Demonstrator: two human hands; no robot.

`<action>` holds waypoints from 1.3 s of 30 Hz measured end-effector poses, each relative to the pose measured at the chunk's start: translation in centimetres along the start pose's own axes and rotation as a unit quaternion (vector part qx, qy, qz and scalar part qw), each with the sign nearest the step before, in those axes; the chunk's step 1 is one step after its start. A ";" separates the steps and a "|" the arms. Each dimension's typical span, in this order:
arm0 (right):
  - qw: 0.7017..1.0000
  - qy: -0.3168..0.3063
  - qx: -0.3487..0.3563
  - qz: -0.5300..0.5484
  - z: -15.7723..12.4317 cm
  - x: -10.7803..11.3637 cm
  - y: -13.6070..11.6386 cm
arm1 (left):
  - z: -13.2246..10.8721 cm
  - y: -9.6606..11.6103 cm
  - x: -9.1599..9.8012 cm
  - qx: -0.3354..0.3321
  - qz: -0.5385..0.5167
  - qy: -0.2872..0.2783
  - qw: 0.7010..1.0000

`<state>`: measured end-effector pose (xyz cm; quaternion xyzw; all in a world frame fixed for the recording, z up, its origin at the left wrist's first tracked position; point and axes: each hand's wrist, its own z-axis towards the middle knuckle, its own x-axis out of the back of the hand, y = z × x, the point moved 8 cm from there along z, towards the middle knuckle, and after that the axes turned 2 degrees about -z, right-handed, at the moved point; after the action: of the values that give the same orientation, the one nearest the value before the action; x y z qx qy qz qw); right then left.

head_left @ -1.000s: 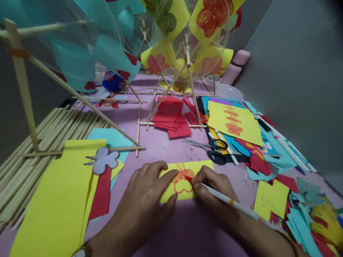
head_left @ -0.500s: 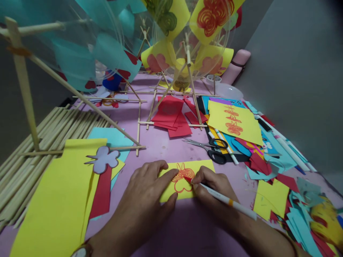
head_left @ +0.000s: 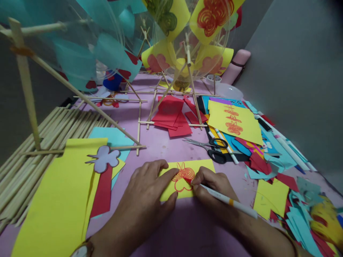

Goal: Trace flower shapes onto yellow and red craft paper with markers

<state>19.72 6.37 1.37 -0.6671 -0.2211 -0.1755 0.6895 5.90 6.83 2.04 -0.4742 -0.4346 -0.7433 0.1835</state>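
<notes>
My left hand lies flat with spread fingers on the left part of a small yellow paper, pinning it to the pink table. My right hand pinches a white marker with a red tip. The tip rests on a red butterfly drawing in the middle of that paper, at the drawing's right side.
Scissors lie just beyond the paper. A yellow sheet with red butterflies and coloured scraps fill the right. Big yellow sheets and bamboo sticks lie left. Stick-framed lanterns stand behind, with red paper beneath.
The marker tip has moved slightly within the butterfly drawing, and more red lines fill its upper right wing. My left hand stays in place.
</notes>
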 end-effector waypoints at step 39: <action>0.942 0.095 -0.059 0.317 0.5 0.5 2.1 | -0.4 0.0 1.5 -0.030 0.086 0.068 0.994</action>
<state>21.20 7.00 -0.11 -0.7220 0.0791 -0.0237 0.6870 4.93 6.70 3.30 -0.4639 -0.3559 -0.7680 0.2614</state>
